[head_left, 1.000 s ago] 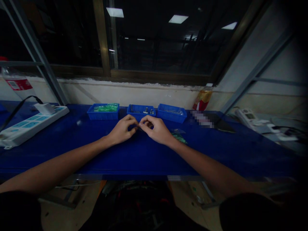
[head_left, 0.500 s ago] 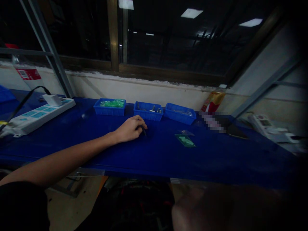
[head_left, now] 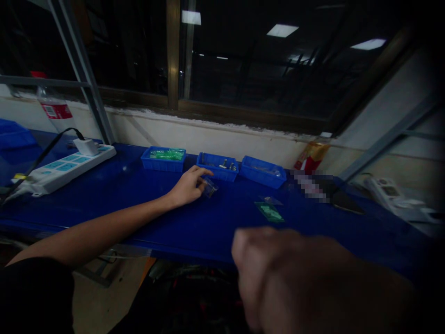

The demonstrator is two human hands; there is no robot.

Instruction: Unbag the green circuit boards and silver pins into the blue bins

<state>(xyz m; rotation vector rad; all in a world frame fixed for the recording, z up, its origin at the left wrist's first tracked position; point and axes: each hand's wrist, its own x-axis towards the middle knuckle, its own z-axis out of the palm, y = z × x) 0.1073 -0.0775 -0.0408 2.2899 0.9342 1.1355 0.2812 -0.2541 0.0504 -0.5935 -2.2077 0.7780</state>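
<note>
1 short black sleeve (head_left: 38,292) leaves the left forearm (head_left: 114,231) and left hand (head_left: 188,188) bare — the right hand (head_left: 281,273) is bare too. Dark lap clothing (head_left: 184,297) shows small, faint red marks.

No words or numbers are showing legibly. Between nine and ten o'clock, a red label (head_left: 64,111) is circling the clear bottle (head_left: 49,95) — it is bearing a barcode (head_left: 50,111), too small for reading. Near three o'clock, the red-and-gold packet (head_left: 314,152) is blurring — its markings are defying reading.

The place looks like a workshop: along a wall (head_left: 160,132) runs a blue workbench (head_left: 205,227) bearing small plastic bins (head_left: 222,174), metal parts (head_left: 232,166) and a power strip (head_left: 66,171).
</note>
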